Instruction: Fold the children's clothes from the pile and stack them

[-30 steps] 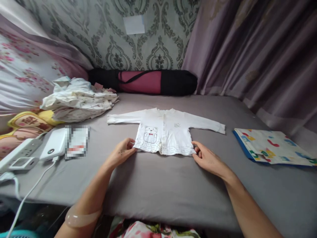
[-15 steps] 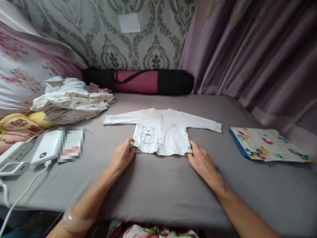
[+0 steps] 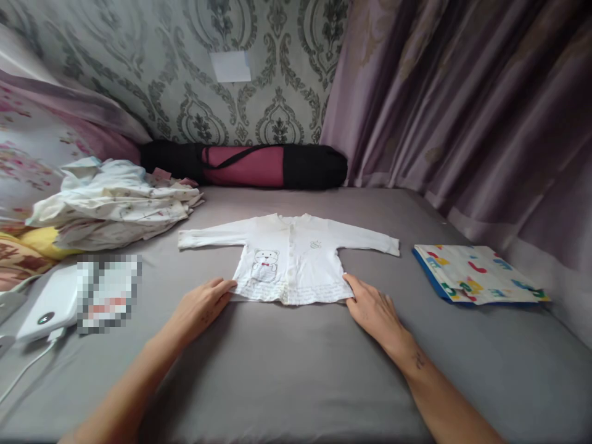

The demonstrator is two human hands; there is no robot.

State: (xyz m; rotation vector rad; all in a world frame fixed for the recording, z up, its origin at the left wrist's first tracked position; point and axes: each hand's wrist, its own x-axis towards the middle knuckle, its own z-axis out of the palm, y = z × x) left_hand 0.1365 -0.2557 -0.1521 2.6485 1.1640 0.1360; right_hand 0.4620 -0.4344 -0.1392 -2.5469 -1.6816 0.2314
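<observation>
A small white baby shirt (image 3: 305, 265) lies spread out, front side up, on the grey sheet, both sleeves stretched sideways. A bear print is on its left half as I see it, and a button strip runs down the middle. At the lower left corner of the hem, my left hand (image 3: 206, 306) pinches the fabric between thumb and fingers. My right hand (image 3: 375, 312) grips the opposite hem corner, its fingertips partly hidden under the cloth. The hem between the hands is drawn fairly straight.
Crumpled baby clothes (image 3: 124, 197) are heaped at the back left. A white power bank (image 3: 53, 302) with a cable is at left, beside a blurred packet (image 3: 111, 293). A folded patterned cloth (image 3: 481, 271) lies at right. A black-and-maroon long bag (image 3: 245, 165) rests along the wall.
My left hand has moved outward to the left, pulling the hem corner with it, so the shirt's bottom is wider and smoother. My view has shifted slightly.
</observation>
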